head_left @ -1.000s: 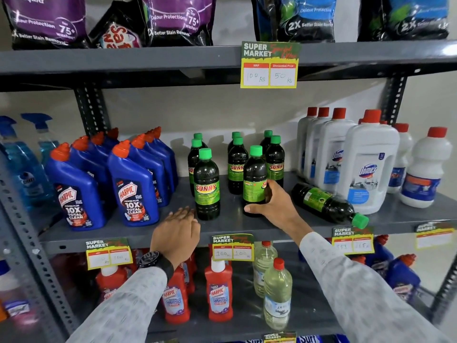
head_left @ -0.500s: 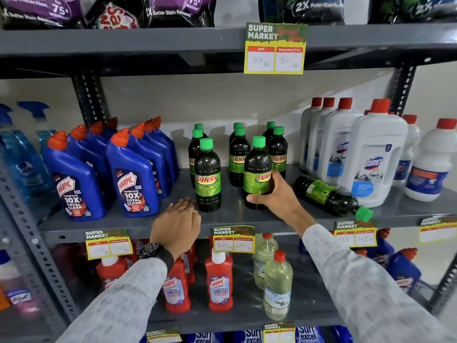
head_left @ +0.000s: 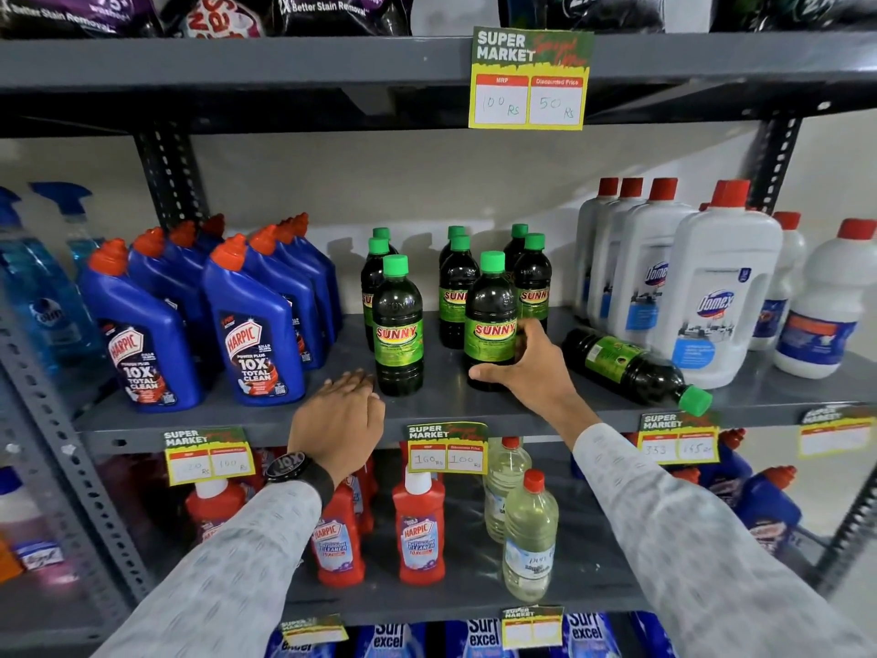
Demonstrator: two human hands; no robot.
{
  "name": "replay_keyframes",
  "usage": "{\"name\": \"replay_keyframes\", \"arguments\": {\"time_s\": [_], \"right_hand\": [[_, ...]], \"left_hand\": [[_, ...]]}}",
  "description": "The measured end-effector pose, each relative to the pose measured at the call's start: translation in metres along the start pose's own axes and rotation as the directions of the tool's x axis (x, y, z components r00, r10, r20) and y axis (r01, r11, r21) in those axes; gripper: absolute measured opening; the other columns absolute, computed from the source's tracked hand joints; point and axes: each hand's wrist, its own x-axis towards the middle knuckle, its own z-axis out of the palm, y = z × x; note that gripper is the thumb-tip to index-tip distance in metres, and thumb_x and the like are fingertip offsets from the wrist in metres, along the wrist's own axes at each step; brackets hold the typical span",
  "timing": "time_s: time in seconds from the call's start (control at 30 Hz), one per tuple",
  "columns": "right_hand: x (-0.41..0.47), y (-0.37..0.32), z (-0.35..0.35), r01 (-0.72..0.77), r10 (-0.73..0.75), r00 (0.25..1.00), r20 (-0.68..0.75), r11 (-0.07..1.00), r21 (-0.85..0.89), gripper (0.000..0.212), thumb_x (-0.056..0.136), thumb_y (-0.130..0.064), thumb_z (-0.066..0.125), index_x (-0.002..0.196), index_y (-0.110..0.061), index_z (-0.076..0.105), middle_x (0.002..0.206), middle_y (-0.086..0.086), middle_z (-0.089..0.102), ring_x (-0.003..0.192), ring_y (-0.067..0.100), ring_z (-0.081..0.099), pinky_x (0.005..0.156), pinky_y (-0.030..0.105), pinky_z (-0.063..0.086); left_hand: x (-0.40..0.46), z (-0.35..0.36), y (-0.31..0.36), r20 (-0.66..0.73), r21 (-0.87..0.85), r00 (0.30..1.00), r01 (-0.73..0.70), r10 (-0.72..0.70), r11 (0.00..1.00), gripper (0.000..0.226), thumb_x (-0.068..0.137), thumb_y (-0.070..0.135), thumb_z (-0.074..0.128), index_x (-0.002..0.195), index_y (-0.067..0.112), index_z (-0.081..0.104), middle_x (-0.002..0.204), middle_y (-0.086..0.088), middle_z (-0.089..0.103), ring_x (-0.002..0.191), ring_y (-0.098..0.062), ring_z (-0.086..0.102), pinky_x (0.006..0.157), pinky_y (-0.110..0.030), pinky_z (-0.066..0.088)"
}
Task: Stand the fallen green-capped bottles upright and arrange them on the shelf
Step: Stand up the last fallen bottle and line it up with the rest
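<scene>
Fingers (head_left: 519, 368) of your right hand (head_left: 536, 372) wrap upright front bottle (head_left: 491, 320); left hand (head_left: 339, 415) rests flat, empty, on shelf (head_left: 284, 422) edge. Seven bottles upright; one fallen bottle (head_left: 631, 365) left, beside white jugs (head_left: 712, 296).

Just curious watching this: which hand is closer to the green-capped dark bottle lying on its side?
Right. The right hand grips an upright bottle just left of the fallen green-capped dark bottle; the left hand rests at the shelf edge, much farther left.
</scene>
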Motion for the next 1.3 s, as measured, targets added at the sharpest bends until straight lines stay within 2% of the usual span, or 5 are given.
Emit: {"name": "replay_keyframes", "arguments": {"time_s": [0.23, 0.6, 0.8, 0.97, 1.3], "right_hand": [[-0.023, -0.004, -0.028, 0.029, -0.018, 0.991, -0.133, 0.997, 0.076, 0.069, 0.086, -0.049, 0.079, 0.141, -0.014, 0.054, 0.114, -0.005, 0.066, 0.103, 0.007, 0.064, 0.095, 0.031, 0.057], [-0.056, 0.0, -0.136, -0.054, -0.228, 0.901, -0.369, 0.786, -0.616, 0.034, 0.092, -0.032, 0.067, 0.121, -0.014, 0.068, 0.117, 0.011, 0.069, 0.111, 0.037, 0.063, 0.087, 0.045, 0.053], [-0.085, 0.047, -0.142, -0.384, 0.268, 0.896, -0.354, 0.868, -0.315, 0.057, 0.088, -0.063, 0.065, 0.12, -0.016, 0.057, 0.112, 0.011, 0.07, 0.103, 0.035, 0.068, 0.084, 0.045, 0.057], [-0.09, 0.048, -0.125, -0.226, 0.316, 0.849, -0.423, 0.942, 0.249, 0.028, 0.094, -0.029, 0.076, 0.105, -0.008, 0.061, 0.093, 0.021, 0.076, 0.07, 0.019, 0.07, 0.068, 0.039, 0.066], [-0.013, -0.059, -0.17, -0.028, -0.113, 0.941, -0.32, 0.915, -0.403, 0.044, 0.087, -0.055, 0.071, 0.081, -0.012, 0.063, 0.071, 0.003, 0.069, 0.066, 0.023, 0.067, 0.062, 0.035, 0.053]], "left_hand": [[0.004, -0.002, 0.013, 0.012, -0.023, 1.0, -0.023, 0.024, 0.999, 0.064, 0.095, 0.038, 0.017, 0.137, 0.007, 0.056, 0.145, -0.012, 0.055, 0.136, -0.022, 0.049, 0.117, -0.042, 0.034], [-0.004, -0.003, -0.009, 0.024, -0.016, 1.0, -0.001, 0.002, 1.0, 0.069, 0.095, 0.042, 0.013, 0.139, 0.008, 0.054, 0.147, -0.013, 0.053, 0.137, -0.024, 0.048, 0.116, -0.042, 0.034], [-0.001, -0.002, -0.007, 0.039, -0.027, 0.999, 0.004, -0.003, 1.0, 0.069, 0.095, 0.04, 0.013, 0.139, 0.007, 0.054, 0.147, -0.014, 0.052, 0.138, -0.025, 0.047, 0.117, -0.044, 0.033], [0.0, -0.002, -0.008, 0.073, -0.028, 0.997, 0.013, -0.011, 1.0, 0.07, 0.094, 0.041, 0.011, 0.139, 0.008, 0.053, 0.149, -0.014, 0.05, 0.139, -0.025, 0.044, 0.117, -0.046, 0.032], [0.0, -0.004, -0.008, 0.106, -0.014, 0.994, 0.016, -0.014, 1.0, 0.074, 0.092, 0.041, 0.008, 0.145, 0.008, 0.047, 0.151, -0.012, 0.048, 0.141, -0.024, 0.042, 0.118, -0.043, 0.031]]}}
